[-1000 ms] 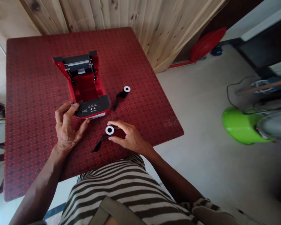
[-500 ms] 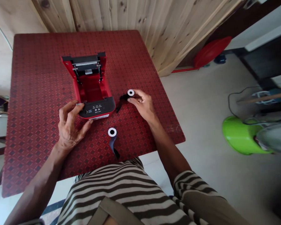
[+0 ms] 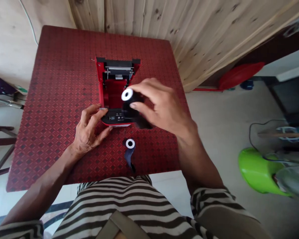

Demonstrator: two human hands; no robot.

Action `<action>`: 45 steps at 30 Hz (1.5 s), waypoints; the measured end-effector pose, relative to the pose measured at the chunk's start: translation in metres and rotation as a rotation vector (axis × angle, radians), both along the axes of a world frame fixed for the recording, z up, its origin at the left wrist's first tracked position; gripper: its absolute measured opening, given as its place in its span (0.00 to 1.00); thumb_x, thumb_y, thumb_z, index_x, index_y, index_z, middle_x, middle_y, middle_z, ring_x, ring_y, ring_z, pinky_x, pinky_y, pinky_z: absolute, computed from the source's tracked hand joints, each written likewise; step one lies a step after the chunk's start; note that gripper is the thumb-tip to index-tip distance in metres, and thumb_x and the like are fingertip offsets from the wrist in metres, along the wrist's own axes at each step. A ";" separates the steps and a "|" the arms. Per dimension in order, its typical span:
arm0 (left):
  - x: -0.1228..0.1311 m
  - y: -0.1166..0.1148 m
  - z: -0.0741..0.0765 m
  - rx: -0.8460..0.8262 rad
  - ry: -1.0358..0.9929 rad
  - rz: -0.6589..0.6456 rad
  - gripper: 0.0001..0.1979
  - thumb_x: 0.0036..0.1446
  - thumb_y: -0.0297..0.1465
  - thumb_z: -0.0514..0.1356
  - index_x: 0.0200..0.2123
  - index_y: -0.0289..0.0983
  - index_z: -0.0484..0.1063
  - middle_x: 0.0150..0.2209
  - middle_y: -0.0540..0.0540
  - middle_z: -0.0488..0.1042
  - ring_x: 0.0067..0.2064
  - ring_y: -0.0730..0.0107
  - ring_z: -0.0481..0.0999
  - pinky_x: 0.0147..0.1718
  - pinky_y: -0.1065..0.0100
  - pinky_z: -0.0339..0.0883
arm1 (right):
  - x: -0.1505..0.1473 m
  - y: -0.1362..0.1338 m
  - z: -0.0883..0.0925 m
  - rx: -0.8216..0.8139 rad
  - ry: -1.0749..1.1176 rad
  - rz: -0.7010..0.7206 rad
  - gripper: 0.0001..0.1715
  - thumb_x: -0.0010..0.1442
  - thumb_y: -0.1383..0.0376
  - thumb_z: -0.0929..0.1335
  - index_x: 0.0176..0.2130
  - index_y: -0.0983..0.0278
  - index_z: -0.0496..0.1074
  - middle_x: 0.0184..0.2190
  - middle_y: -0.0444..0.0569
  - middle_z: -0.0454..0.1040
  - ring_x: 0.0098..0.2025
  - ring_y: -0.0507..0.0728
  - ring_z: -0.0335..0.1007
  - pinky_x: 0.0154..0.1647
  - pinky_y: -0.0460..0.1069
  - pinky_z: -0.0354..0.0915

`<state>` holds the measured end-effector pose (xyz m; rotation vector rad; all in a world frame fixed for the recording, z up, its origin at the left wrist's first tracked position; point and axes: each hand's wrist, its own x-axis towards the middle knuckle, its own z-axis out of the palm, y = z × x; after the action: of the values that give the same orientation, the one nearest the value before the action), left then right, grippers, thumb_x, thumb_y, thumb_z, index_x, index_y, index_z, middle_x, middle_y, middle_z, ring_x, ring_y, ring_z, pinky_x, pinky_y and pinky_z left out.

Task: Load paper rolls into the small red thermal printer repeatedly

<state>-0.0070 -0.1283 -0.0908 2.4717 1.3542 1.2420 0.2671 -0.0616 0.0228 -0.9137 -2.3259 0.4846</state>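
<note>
A small red printer (image 3: 111, 88) with its lid open stands on the red patterned table (image 3: 52, 86). My left hand (image 3: 88, 131) rests against the printer's black front panel, fingers curled on its left corner. My right hand (image 3: 161, 106) is raised above the printer, fingers closed on a black roll with a white core (image 3: 128, 95); a loose black tail hangs from it. A second black roll with a white core (image 3: 130, 144) lies on the table near the front edge, its tail trailing toward me.
Wooden wall panels stand behind the table. A green plastic object (image 3: 259, 172) sits on the floor at the right, with a cable near it. A red object (image 3: 239, 74) leans by the wall. Furniture legs show at the far left.
My right hand left the near roll on the table, took the far roll and lifted it over the open printer. The left hand stayed on the printer's front.
</note>
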 end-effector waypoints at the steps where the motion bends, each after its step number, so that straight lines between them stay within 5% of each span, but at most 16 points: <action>1: 0.000 0.000 0.000 -0.003 -0.002 -0.008 0.33 0.67 0.40 0.69 0.70 0.43 0.64 0.64 0.37 0.70 0.62 0.53 0.77 0.62 0.51 0.79 | -0.014 0.008 -0.004 0.031 -0.111 0.007 0.14 0.72 0.65 0.72 0.56 0.64 0.78 0.52 0.54 0.82 0.56 0.63 0.76 0.60 0.61 0.72; 7: 0.002 -0.002 -0.001 -0.007 0.011 -0.015 0.33 0.67 0.38 0.69 0.71 0.41 0.63 0.64 0.35 0.70 0.61 0.53 0.78 0.58 0.53 0.82 | -0.063 0.030 -0.020 0.033 -0.601 -0.052 0.10 0.70 0.73 0.71 0.50 0.70 0.81 0.48 0.59 0.84 0.58 0.68 0.76 0.61 0.62 0.72; 13: 0.002 -0.003 -0.002 -0.019 0.010 -0.012 0.34 0.67 0.38 0.69 0.71 0.41 0.63 0.64 0.34 0.69 0.63 0.51 0.77 0.59 0.53 0.82 | -0.075 0.042 -0.018 -0.077 -0.792 -0.089 0.14 0.71 0.75 0.69 0.51 0.70 0.83 0.50 0.64 0.83 0.54 0.68 0.79 0.56 0.60 0.73; 23: 0.003 -0.003 0.001 -0.020 0.018 -0.002 0.33 0.68 0.39 0.69 0.71 0.42 0.63 0.64 0.34 0.70 0.62 0.53 0.77 0.56 0.54 0.84 | -0.075 0.052 -0.022 -0.196 -0.699 -0.047 0.14 0.71 0.73 0.69 0.51 0.69 0.83 0.49 0.61 0.85 0.55 0.66 0.80 0.59 0.58 0.71; 28: -0.005 -0.003 0.004 -0.075 -0.058 -0.063 0.34 0.70 0.46 0.65 0.72 0.42 0.60 0.63 0.35 0.72 0.63 0.51 0.77 0.61 0.49 0.80 | -0.048 0.033 -0.008 -0.174 -0.369 0.045 0.14 0.75 0.64 0.69 0.54 0.66 0.82 0.53 0.56 0.85 0.58 0.64 0.79 0.65 0.60 0.69; 33: -0.013 0.012 0.037 -0.130 -0.148 -0.024 0.31 0.73 0.46 0.61 0.72 0.43 0.61 0.56 0.40 0.76 0.52 0.58 0.81 0.52 0.54 0.81 | -0.024 -0.002 -0.018 -0.077 -0.122 0.113 0.24 0.63 0.58 0.80 0.54 0.66 0.81 0.51 0.54 0.85 0.56 0.64 0.78 0.61 0.59 0.73; 36: -0.014 0.047 0.076 -0.039 -0.077 0.027 0.31 0.73 0.50 0.60 0.71 0.42 0.61 0.61 0.39 0.72 0.57 0.57 0.78 0.52 0.57 0.80 | -0.024 -0.013 -0.033 0.030 -0.046 0.057 0.07 0.70 0.65 0.74 0.47 0.64 0.83 0.45 0.52 0.86 0.49 0.60 0.79 0.57 0.57 0.74; 39: -0.010 0.097 0.108 0.076 0.074 0.079 0.39 0.74 0.55 0.57 0.73 0.34 0.57 0.68 0.36 0.67 0.66 0.56 0.72 0.59 0.59 0.76 | -0.028 -0.017 -0.042 0.092 -0.012 0.018 0.10 0.75 0.67 0.70 0.43 0.62 0.83 0.43 0.50 0.86 0.46 0.59 0.78 0.54 0.56 0.75; 42: 0.000 0.130 0.119 -0.038 0.116 0.063 0.42 0.75 0.60 0.49 0.72 0.30 0.57 0.65 0.36 0.71 0.67 0.58 0.73 0.63 0.59 0.72 | -0.031 -0.020 -0.045 0.144 -0.037 -0.021 0.14 0.75 0.70 0.67 0.41 0.61 0.83 0.42 0.50 0.86 0.46 0.59 0.77 0.54 0.56 0.75; 45: 0.012 0.124 0.112 -0.129 0.086 -0.027 0.39 0.77 0.57 0.46 0.70 0.30 0.62 0.52 0.42 0.80 0.55 0.63 0.82 0.59 0.59 0.76 | -0.033 -0.027 -0.051 0.272 -0.047 -0.089 0.15 0.74 0.72 0.67 0.40 0.61 0.83 0.41 0.50 0.85 0.45 0.59 0.75 0.50 0.56 0.75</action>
<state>0.0052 -0.0045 0.0215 2.4719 1.3685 1.0197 0.2343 -0.0888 -0.0281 -0.8982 -2.3091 0.1066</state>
